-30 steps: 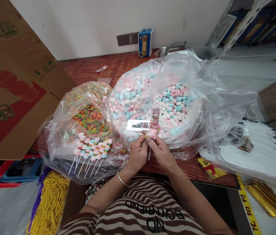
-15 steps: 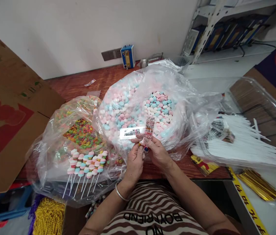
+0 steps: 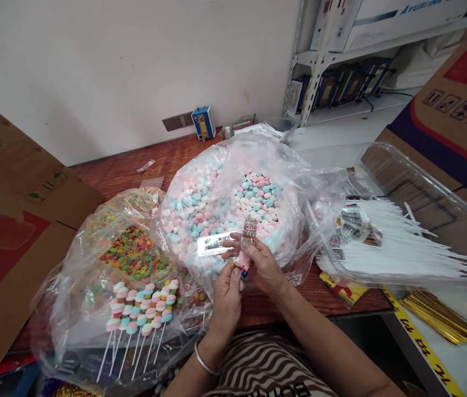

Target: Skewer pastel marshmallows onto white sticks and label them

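Both hands meet in front of the large candy bag, on a small printed plastic wrapper (image 3: 250, 227) with a pink and dark blue lower end. My right hand (image 3: 265, 266) is closed on its middle. My left hand (image 3: 227, 292) pinches the lower end between thumb and fingers. Just behind them is the clear bag (image 3: 192, 182) of pink, white and blue marshmallows (image 3: 258, 196). A white label strip (image 3: 212, 244) lies on this bag. Left of the hands, several marshmallow skewers (image 3: 142, 309) on white sticks rest on a bag of colourful ring-shaped pieces (image 3: 132, 242).
A clear plastic tray (image 3: 423, 160) with white sticks (image 3: 398, 242) and printed wrappers stands right. Gold twist ties (image 3: 440, 314) lie near the front right. Cardboard boxes (image 3: 18, 220) flank the table. A small blue box (image 3: 203, 122) stands by the wall.
The view has tilted up and shifted right. My left hand has moved slightly down from my right hand, and the wrapper's pink and blue end shows more between them.
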{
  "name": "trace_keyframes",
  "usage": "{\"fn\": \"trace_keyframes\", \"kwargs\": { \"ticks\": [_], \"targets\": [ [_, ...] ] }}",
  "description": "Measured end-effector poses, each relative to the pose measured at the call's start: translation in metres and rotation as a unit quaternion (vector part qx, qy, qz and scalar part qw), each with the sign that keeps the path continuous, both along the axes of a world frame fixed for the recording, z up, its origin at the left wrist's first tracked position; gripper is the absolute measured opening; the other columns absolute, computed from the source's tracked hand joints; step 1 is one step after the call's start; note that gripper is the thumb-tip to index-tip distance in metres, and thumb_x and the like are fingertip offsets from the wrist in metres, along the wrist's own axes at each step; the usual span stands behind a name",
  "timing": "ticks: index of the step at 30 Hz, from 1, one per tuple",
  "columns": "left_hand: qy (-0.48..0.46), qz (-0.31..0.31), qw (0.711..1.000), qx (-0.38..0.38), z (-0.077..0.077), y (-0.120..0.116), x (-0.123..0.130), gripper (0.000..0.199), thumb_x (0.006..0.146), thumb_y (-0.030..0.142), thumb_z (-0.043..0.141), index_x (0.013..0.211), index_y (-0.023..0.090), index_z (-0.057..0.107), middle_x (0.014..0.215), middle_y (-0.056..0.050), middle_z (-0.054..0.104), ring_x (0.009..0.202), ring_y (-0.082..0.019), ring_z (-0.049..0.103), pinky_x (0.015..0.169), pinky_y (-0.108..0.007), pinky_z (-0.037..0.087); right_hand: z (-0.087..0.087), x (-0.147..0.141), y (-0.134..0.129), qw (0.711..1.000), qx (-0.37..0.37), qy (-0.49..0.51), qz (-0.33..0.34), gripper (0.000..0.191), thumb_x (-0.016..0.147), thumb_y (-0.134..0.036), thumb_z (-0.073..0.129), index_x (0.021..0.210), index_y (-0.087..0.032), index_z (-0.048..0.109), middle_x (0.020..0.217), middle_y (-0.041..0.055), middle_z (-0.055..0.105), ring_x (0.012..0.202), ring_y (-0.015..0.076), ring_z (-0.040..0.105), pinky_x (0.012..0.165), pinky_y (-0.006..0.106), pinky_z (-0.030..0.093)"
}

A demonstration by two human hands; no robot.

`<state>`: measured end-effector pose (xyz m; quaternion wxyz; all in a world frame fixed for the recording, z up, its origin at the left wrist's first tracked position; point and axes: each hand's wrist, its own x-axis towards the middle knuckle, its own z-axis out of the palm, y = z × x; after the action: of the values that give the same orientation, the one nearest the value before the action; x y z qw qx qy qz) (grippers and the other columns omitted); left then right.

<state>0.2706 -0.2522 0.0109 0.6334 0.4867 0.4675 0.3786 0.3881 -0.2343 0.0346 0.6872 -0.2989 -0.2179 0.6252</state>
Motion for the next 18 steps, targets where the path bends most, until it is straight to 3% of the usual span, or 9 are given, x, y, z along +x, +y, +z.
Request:
{"fn": "trace_keyframes", "kwargs": {
  "ticks": [5, 7, 10, 12, 15, 17, 18],
  "targets": [
    [0.050, 0.013, 0.997, 0.053, 0.007, -0.003, 0.001, 0.042, 0.089, 0.060, 0.062, 0.093, 0.018, 0.065, 0.067, 0.003, 0.045, 0.062, -0.012, 0.035, 0.056, -0.025, 0.029, 0.007, 0.009, 0.000, 1.000, 0.017, -0.015, -0.003, 0.034, 0.079, -0.047, 0.077, 0.098, -0.020, 0.073, 0.086, 0.0070, 0.079, 0.073, 0.0209, 0.073, 0.063, 0.031, 0.055],
    [0.048, 0.016, 0.997, 0.059, 0.007, -0.004, 0.002, 0.043, 0.088, 0.060, 0.063, 0.090, 0.018, 0.065, 0.067, 0.003, 0.045, 0.062, -0.012, 0.035, 0.055, -0.024, 0.029, 0.009, 0.013, 0.002, 0.999, 0.022, -0.026, -0.003, 0.039, 0.079, -0.049, 0.076, 0.106, -0.021, 0.071, 0.089, 0.0070, 0.079, 0.075, 0.0211, 0.073, 0.064, 0.031, 0.055],
    [-0.013, 0.017, 1.000, 0.014, 0.003, -0.006, 0.004, 0.044, 0.086, 0.062, 0.066, 0.090, 0.018, 0.064, 0.064, 0.005, 0.040, 0.058, -0.010, 0.031, 0.052, -0.022, 0.026, 0.011, 0.018, 0.004, 0.997, 0.026, -0.065, -0.011, 0.048, 0.085, -0.055, 0.069, 0.121, -0.023, 0.065, 0.103, 0.0078, 0.078, 0.082, 0.0215, 0.072, 0.073, 0.034, 0.056],
    [-0.082, 0.035, 0.995, -0.038, 0.002, -0.005, 0.007, 0.044, 0.084, 0.061, 0.069, 0.095, 0.019, 0.063, 0.062, 0.007, 0.036, 0.054, -0.008, 0.028, 0.048, -0.021, 0.023, 0.010, 0.019, 0.000, 0.989, 0.018, -0.143, -0.038, 0.049, 0.087, -0.057, 0.065, 0.123, -0.024, 0.062, 0.113, 0.0082, 0.075, 0.092, 0.0217, 0.071, 0.083, 0.037, 0.055],
    [-0.154, 0.105, 0.982, -0.042, 0.004, -0.001, 0.010, 0.041, 0.082, 0.056, 0.074, 0.094, 0.019, 0.063, 0.066, 0.006, 0.044, 0.057, -0.007, 0.036, 0.051, -0.017, 0.031, 0.003, 0.011, -0.017, 0.927, -0.025, -0.359, -0.100, 0.035, 0.088, -0.052, 0.065, 0.108, -0.023, 0.064, 0.105, 0.0063, 0.072, 0.093, 0.0208, 0.066, 0.085, 0.034, 0.051],
    [-0.177, 0.151, 0.972, -0.020, 0.005, 0.004, 0.011, 0.040, 0.080, 0.055, 0.077, 0.088, 0.018, 0.062, 0.071, 0.004, 0.052, 0.063, -0.007, 0.044, 0.059, -0.017, 0.040, -0.003, 0.002, -0.033, 0.869, -0.040, -0.487, -0.077, 0.027, 0.092, -0.049, 0.061, 0.088, -0.022, 0.062, 0.083, 0.0033, 0.068, 0.078, 0.0188, 0.061, 0.075, 0.031, 0.047],
    [-0.182, 0.163, 0.970, -0.016, 0.005, 0.006, 0.012, 0.040, 0.079, 0.055, 0.077, 0.086, 0.018, 0.061, 0.072, 0.004, 0.053, 0.064, -0.007, 0.046, 0.060, -0.017, 0.042, -0.007, -0.002, -0.040, 0.858, -0.035, -0.510, -0.047, 0.029, 0.093, -0.048, 0.058, 0.081, -0.022, 0.059, 0.075, 0.0016, 0.064, 0.071, 0.0175, 0.058, 0.069, 0.030, 0.045]
  ]
}}
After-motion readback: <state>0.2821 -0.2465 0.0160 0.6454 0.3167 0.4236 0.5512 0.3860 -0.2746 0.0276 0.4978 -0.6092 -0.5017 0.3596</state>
